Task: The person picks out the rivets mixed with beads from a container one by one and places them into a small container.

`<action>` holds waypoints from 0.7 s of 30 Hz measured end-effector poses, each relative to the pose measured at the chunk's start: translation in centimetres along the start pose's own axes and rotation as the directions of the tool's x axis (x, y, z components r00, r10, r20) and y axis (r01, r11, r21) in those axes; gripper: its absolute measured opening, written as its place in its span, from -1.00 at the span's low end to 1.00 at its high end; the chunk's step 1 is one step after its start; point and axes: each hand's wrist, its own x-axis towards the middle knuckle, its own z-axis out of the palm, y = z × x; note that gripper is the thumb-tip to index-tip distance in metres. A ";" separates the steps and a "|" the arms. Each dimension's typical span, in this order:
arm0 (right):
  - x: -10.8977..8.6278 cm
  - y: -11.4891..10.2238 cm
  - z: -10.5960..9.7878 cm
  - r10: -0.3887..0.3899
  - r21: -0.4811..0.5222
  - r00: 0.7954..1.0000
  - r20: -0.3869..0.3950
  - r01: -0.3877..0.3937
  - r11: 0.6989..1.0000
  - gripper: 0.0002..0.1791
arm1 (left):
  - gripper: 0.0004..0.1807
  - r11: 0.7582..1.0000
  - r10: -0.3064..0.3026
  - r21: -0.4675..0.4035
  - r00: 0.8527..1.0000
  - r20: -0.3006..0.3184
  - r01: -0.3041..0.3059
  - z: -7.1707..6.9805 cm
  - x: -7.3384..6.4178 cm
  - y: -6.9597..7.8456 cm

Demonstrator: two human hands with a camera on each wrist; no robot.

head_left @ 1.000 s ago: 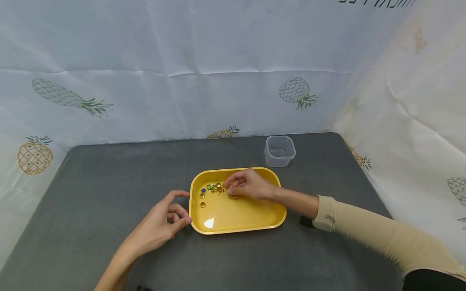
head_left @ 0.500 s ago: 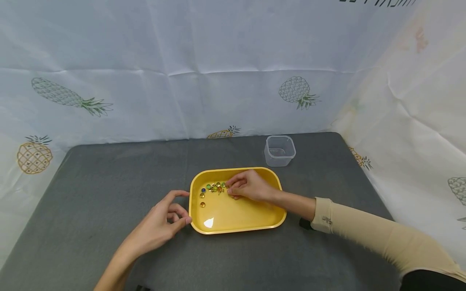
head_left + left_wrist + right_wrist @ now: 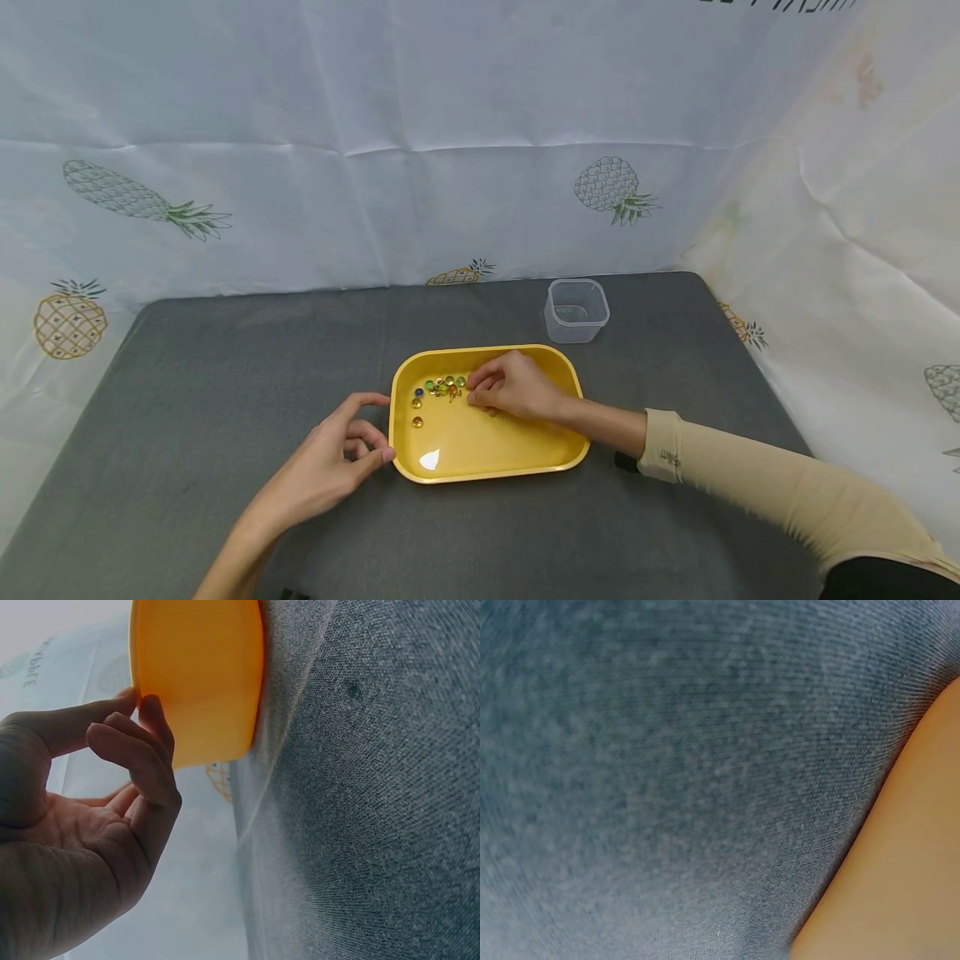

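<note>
A yellow tray (image 3: 487, 454) lies on the grey cloth-covered table. Inside, toward its far left, are several small glossy beads, among them a blue bead (image 3: 419, 392), a green bead (image 3: 430, 385) and an amber bead (image 3: 417, 422); small gold-coloured pieces (image 3: 452, 395) lie among them. My left hand (image 3: 330, 462) touches the tray's left end from outside, thumb and index finger spread along the rim, the other fingers bent. My right hand (image 3: 521, 387) is inside the tray, fingers curled and fingertips beside the right end of the bead cluster; I cannot tell whether they hold a bead.
A clear plastic container (image 3: 576, 312) stands behind the tray, to the right. The grey table (image 3: 247, 358) ends at a white pineapple-print cloth (image 3: 480, 192) hanging behind it. The right wrist view shows mostly table cloth and the tray's outer wall (image 3: 907, 862).
My right hand has shifted slightly right, away from the bead cluster, and a green bead at its right end has come into view. My left hand and the tray have stayed in place.
</note>
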 end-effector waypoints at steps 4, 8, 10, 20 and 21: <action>0.0 0.0 0.0 -0.019 -0.088 1.000 -0.019 0.017 0.996 -0.81 | -0.31 1.000 -0.002 0.002 1.000 -0.001 0.002 0.0 0.0 0.0; 0.0 0.2 -0.1 -0.041 -0.128 0.999 -0.018 0.038 0.991 -0.81 | -0.31 1.000 -0.002 0.004 1.000 0.000 0.002 0.0 0.0 0.1; 0.0 0.2 -0.2 -0.054 -0.145 0.998 -0.014 0.052 0.988 -0.82 | -0.31 1.000 -0.004 0.005 1.000 0.002 0.004 0.0 0.0 0.1; 0.0 0.4 0.0 -0.087 -0.197 0.996 -0.004 0.085 0.977 -0.84 | -0.31 1.000 -0.015 0.001 1.000 0.001 0.015 -0.1 0.0 0.2; 0.0 0.4 0.0 -0.088 -0.196 0.996 -0.003 0.086 0.977 -0.85 | -0.31 1.000 -0.016 0.003 1.000 0.000 0.016 -0.1 0.0 0.2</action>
